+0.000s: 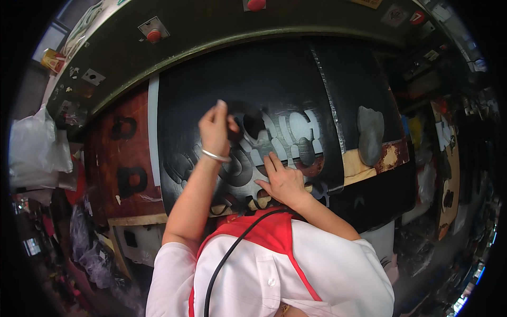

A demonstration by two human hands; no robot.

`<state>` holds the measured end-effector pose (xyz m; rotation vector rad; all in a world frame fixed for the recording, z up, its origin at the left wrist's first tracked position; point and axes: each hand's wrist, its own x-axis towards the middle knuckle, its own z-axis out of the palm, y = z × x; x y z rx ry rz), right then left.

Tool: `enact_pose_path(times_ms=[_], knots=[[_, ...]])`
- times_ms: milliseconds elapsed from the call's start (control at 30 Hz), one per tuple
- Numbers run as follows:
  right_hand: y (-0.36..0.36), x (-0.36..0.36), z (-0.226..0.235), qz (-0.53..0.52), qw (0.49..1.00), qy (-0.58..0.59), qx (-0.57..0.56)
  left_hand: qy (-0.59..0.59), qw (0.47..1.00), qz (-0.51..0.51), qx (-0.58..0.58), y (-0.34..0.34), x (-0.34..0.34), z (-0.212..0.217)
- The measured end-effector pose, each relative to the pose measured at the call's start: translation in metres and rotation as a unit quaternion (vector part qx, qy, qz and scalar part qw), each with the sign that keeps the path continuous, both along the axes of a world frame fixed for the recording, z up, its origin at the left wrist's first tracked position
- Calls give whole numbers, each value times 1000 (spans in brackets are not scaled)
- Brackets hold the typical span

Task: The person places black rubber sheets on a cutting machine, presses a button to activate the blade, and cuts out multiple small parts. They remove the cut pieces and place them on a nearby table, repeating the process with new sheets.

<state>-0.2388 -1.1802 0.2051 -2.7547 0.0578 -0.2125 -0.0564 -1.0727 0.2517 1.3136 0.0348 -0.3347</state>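
A large black sheet (248,79) lies spread over the counter (369,164) in front of the person, already full of curved cut-outs across its middle, where the paler surface underneath shows through. The left hand (215,129) is raised over the centre of the sheet with its fingers pinched shut on a dark cut piece (240,113), lifting it out of the sheet; a silver bangle (216,156) sits on that wrist. The right hand (282,179) lies nearer the person, open and flat, with the fingers spread and pressing down on the sheet just right of the piece. The sheet looks thin, light and limp, more like rubber or soft leather than board, so it will probably sag and drag along unless it is pinned down close to whatever is being pulled free. The cut piece looks just as floppy and is best pinched at an edge and peeled upward, not gripped hard. A grey cut shape (371,134) lies loose to the right on the sheet, and red buttons (153,35) sit on the machine's far panel.
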Motion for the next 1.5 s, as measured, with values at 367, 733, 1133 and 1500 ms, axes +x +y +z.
enact_pose_path(times_ms=[367, 733, 1133, 1500], knots=[[-10, 22, 11, -10, 816, 311, 487, -468, 826, -86, 302, 72, -4, 25], [34, 16, 11, -5, 967, -69, 245, -93, 974, -35, 203, 81, -59, -62], [64, 34, 16, 124, 976, -13, 180, -282, 953, 91, -56, 182, 55, 93], [79, 83, -9, -70, 348, 387, 851, -473, 773, -175, 385, 196, -77, -46]])
